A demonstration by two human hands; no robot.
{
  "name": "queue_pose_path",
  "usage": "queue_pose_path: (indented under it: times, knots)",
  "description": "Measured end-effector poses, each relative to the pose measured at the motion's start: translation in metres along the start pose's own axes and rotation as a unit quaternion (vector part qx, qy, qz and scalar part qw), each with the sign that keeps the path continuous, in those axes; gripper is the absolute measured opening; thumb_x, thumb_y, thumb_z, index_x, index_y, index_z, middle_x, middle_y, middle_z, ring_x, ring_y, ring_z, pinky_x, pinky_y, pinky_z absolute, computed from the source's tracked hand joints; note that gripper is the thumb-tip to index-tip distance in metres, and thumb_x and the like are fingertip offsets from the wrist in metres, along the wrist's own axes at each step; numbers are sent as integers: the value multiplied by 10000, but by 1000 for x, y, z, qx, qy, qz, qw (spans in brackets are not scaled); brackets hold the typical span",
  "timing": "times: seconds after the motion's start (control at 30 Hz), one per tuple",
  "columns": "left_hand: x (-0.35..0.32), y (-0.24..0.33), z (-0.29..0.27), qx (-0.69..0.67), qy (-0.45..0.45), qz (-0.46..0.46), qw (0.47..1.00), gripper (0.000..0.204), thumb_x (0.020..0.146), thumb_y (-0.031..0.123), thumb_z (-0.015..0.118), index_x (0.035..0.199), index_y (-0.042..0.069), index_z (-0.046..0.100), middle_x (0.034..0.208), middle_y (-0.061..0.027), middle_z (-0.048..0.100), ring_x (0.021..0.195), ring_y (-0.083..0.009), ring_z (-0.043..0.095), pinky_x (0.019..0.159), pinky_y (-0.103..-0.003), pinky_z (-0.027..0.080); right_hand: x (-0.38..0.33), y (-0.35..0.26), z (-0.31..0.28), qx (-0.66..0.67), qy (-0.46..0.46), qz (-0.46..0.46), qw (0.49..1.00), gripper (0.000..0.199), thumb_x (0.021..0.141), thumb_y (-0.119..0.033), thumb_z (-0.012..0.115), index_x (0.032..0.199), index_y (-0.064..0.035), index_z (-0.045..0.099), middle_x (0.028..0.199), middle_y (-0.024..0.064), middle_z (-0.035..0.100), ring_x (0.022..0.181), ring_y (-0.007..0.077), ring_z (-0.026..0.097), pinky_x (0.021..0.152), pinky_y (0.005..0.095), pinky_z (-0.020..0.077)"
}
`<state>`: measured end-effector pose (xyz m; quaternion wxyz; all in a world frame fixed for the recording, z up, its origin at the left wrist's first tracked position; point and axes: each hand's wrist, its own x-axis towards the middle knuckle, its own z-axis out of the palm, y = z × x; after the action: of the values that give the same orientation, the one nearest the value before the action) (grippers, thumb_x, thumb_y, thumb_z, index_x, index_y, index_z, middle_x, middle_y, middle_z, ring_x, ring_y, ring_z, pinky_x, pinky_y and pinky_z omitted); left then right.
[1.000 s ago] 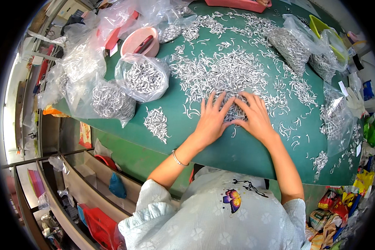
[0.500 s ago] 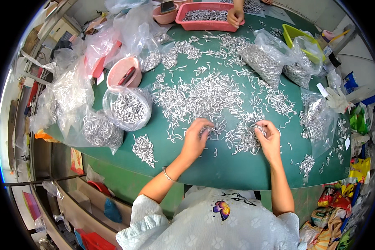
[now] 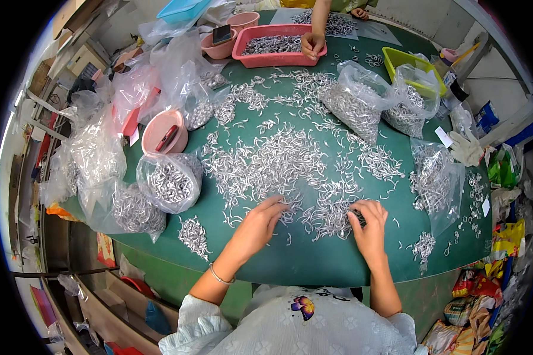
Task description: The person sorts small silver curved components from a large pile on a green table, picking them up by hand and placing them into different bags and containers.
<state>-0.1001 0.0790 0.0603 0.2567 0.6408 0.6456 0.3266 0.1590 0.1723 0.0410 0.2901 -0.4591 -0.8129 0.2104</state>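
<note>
Many small curved silver metal pieces (image 3: 278, 157) lie in a wide loose spread over the green table. At the near left edge of this spread is my left hand (image 3: 259, 223), its fingers fairly straight and its tips touching some pieces. My right hand (image 3: 370, 228) rests by a smaller heap of the same pieces (image 3: 328, 216), thumb and forefinger bent and apart at the heap's right side. Nothing clearly shows in either hand, though the fingertips partly cover the pieces under them. Between the hands, the heap and the spread nearly join.
An open bag of pieces (image 3: 170, 180) and a pink bowl with a red-and-black tool (image 3: 164, 132) stand left. Filled clear bags (image 3: 355, 106) and a green basket (image 3: 414, 74) sit at the far right. Across the table, another person's hand (image 3: 312, 45) is over a pink tray (image 3: 278, 60).
The whole view has shifted, so the table sits lower and further left. My left fingers, curled over pieces before, are now straighter. My right hand stays beside the smaller heap.
</note>
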Motion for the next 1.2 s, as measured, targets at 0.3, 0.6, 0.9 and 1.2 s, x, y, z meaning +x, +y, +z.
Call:
queue_pose_path:
  times: [0.3, 0.6, 0.9, 1.2]
  knots:
    - [202, -22, 8, -205, 29, -20, 978, 358, 893, 112, 649, 1191, -74, 578, 1049, -132, 689, 919, -199, 670, 761, -293, 539, 16, 18, 15, 39, 73, -37, 996, 127, 780, -32, 699, 902, -41, 663, 961, 85, 617, 961, 281, 559, 839, 387, 385]
    - [434, -96, 61, -207, 409, -118, 881, 341, 811, 183, 768, 961, -105, 662, 703, -126, 685, 564, -162, 652, 505, -258, 506, 13, 20, 19, 101, 75, -28, 992, 147, 750, 28, 703, 886, -18, 672, 887, 111, 613, 863, 301, 571, 762, 379, 427]
    - [416, -71, 48, -55, 389, -92, 915, 273, 869, 220, 685, 814, -47, 697, 728, -267, 644, 714, -431, 644, 642, -475, 507, 15, 22, 13, 120, 80, -6, 990, 166, 735, 53, 711, 884, -5, 668, 871, 115, 617, 825, 299, 574, 745, 382, 437]
    - [294, 26, 27, -138, 332, 140, 923, 143, 842, 66, 714, 886, -69, 697, 675, -112, 677, 526, -130, 621, 493, -261, 471, 17, 15, 10, 145, 65, -9, 987, 151, 752, 68, 691, 889, 9, 666, 859, 122, 617, 793, 295, 571, 700, 369, 451]
